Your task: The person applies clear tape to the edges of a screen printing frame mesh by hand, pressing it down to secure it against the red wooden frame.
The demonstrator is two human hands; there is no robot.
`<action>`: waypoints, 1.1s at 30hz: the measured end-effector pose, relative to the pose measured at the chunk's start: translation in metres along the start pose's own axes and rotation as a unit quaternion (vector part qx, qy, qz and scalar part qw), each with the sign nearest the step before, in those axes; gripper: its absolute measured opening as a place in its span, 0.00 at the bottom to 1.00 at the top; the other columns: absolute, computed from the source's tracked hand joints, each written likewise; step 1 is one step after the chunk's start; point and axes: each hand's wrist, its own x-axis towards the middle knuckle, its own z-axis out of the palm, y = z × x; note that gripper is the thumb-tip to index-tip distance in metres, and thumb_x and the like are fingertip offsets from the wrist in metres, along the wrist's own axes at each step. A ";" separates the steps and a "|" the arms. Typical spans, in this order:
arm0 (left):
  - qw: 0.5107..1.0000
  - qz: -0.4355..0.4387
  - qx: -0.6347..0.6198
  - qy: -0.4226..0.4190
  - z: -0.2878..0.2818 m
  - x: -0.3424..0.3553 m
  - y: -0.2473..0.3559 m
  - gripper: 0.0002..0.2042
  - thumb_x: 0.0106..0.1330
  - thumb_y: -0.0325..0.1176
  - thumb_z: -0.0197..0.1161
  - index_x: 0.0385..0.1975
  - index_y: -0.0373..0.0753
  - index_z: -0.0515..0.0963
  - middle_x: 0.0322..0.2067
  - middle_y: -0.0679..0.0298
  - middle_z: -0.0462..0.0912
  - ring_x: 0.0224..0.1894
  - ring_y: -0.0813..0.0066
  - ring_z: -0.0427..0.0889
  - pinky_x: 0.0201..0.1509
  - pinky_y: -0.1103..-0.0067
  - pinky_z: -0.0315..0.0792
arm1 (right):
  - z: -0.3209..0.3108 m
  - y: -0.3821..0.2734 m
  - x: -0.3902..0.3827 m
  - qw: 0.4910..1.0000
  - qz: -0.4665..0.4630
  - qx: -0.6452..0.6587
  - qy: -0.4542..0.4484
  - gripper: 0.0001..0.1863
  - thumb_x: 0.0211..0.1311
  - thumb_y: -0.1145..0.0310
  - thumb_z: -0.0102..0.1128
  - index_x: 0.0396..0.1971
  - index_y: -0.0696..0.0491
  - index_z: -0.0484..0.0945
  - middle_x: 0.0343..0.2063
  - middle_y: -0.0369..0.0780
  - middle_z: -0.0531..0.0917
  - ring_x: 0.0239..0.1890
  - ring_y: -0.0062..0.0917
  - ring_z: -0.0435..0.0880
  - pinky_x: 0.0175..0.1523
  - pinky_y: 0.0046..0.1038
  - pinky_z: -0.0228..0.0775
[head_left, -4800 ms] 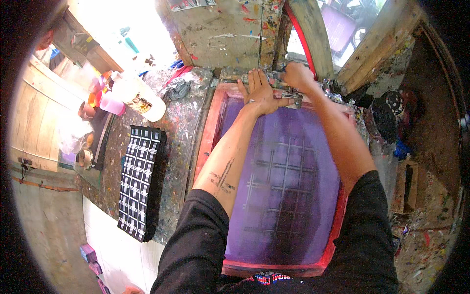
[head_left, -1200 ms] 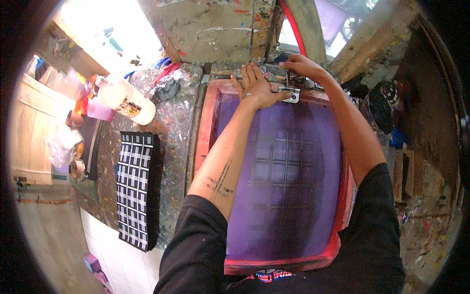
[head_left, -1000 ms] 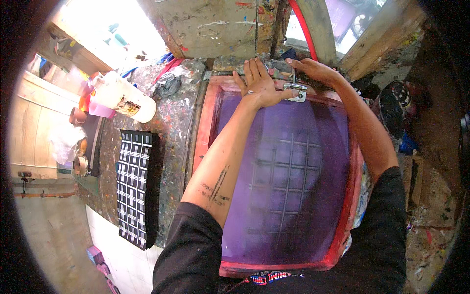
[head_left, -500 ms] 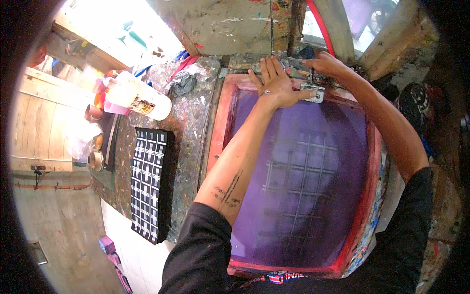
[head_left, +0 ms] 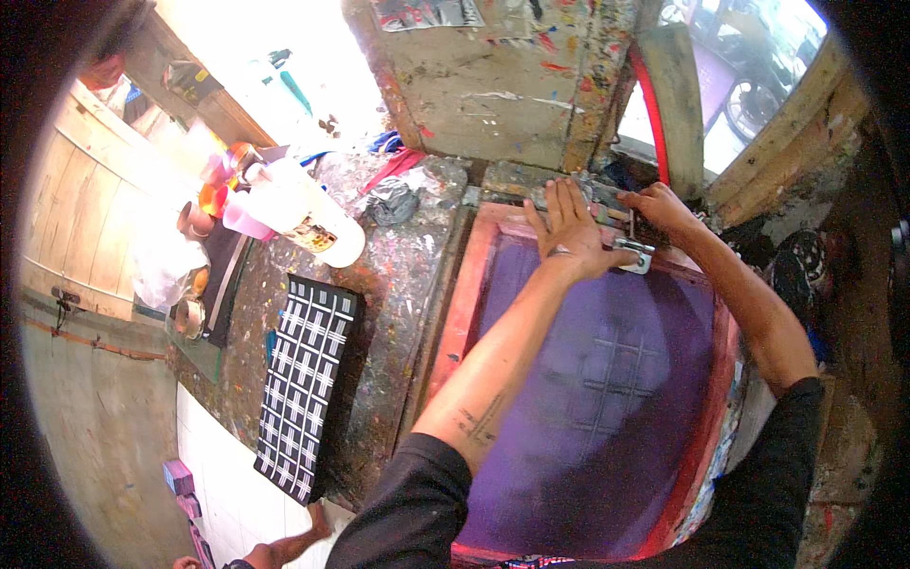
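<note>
Along the far edge of the purple screen [head_left: 607,427] before us, our left hand [head_left: 573,233] lies spread beside a metal fitting [head_left: 637,257]; we cannot tell what our curled right hand [head_left: 669,212] grips.

The worktop [head_left: 403,280] here is thick with dried paint. A black-and-white checked stack [head_left: 305,384] lies toward its near left corner; farther back sit a white container [head_left: 330,232] and crumpled grey plastic [head_left: 391,203], with red cloth [head_left: 392,171] by the far edge. A red-framed purple screen [head_left: 555,379] covers the right side.
</note>
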 end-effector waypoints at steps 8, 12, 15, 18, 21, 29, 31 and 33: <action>0.994 0.077 -0.072 -0.008 -0.021 -0.006 -0.018 0.67 0.46 0.74 0.66 0.73 0.26 0.40 0.75 0.43 0.39 0.78 0.46 0.30 0.75 0.45 0.24 | -0.011 -0.006 -0.013 0.982 0.103 0.154 -0.029 0.29 0.63 0.44 0.64 0.29 0.61 0.84 0.16 0.39 0.77 0.21 0.22 0.75 0.31 0.33 0.66; 0.979 0.071 -0.018 0.192 -0.062 -0.076 -0.098 0.52 0.55 0.63 0.67 0.69 0.26 0.56 0.71 0.38 0.50 0.75 0.38 0.45 0.74 0.46 0.44 | -0.014 -0.020 -0.026 0.965 0.124 0.231 -0.003 0.23 0.62 0.49 0.66 0.26 0.58 0.84 0.18 0.34 0.78 0.21 0.19 0.74 0.30 0.29 0.66; 0.989 0.070 -0.094 0.088 -0.055 -0.121 -0.153 0.52 0.56 0.58 0.68 0.72 0.29 0.51 0.72 0.40 0.50 0.77 0.44 0.43 0.77 0.51 0.38 | -0.005 -0.023 -0.026 0.955 0.085 0.282 0.039 0.18 0.61 0.55 0.65 0.22 0.56 0.82 0.16 0.33 0.75 0.18 0.19 0.71 0.27 0.30 0.60; 0.989 0.087 -0.080 0.086 -0.021 -0.124 -0.178 0.50 0.56 0.52 0.67 0.74 0.32 0.49 0.75 0.50 0.51 0.79 0.55 0.41 0.76 0.50 0.28 | 0.012 -0.005 -0.025 0.925 0.033 0.368 0.085 0.15 0.61 0.58 0.64 0.24 0.55 0.80 0.19 0.33 0.74 0.22 0.20 0.69 0.29 0.30 0.59; 0.986 0.091 -0.070 0.118 0.005 -0.118 -0.175 0.50 0.56 0.53 0.65 0.74 0.34 0.49 0.74 0.50 0.52 0.79 0.56 0.42 0.76 0.46 0.27 | 0.021 0.028 -0.030 0.924 0.057 0.370 0.080 0.17 0.63 0.57 0.63 0.35 0.58 0.81 0.31 0.38 0.79 0.34 0.25 0.74 0.41 0.32 0.64; 0.989 0.103 -0.076 0.074 -0.027 -0.114 -0.123 0.48 0.59 0.55 0.59 0.72 0.28 0.50 0.73 0.47 0.53 0.77 0.50 0.45 0.74 0.40 0.32 | -0.027 0.039 -0.055 0.990 0.101 0.026 0.093 0.24 0.69 0.56 0.54 0.49 0.64 0.80 0.44 0.49 0.84 0.47 0.38 0.80 0.54 0.37 0.68; 0.984 0.136 -0.098 0.066 -0.031 -0.116 -0.127 0.49 0.60 0.54 0.61 0.76 0.39 0.44 0.75 0.48 0.48 0.78 0.52 0.42 0.74 0.42 0.27 | -0.033 0.005 -0.065 0.984 0.127 -0.036 0.119 0.23 0.69 0.54 0.56 0.37 0.64 0.82 0.32 0.47 0.84 0.36 0.34 0.80 0.45 0.37 0.70; 0.989 0.113 -0.084 0.042 -0.032 -0.112 -0.135 0.51 0.59 0.53 0.64 0.75 0.35 0.44 0.75 0.48 0.47 0.79 0.58 0.40 0.76 0.49 0.23 | -0.036 -0.037 -0.078 0.976 0.197 -0.004 0.089 0.23 0.68 0.52 0.59 0.37 0.63 0.81 0.31 0.47 0.82 0.36 0.32 0.80 0.44 0.36 0.69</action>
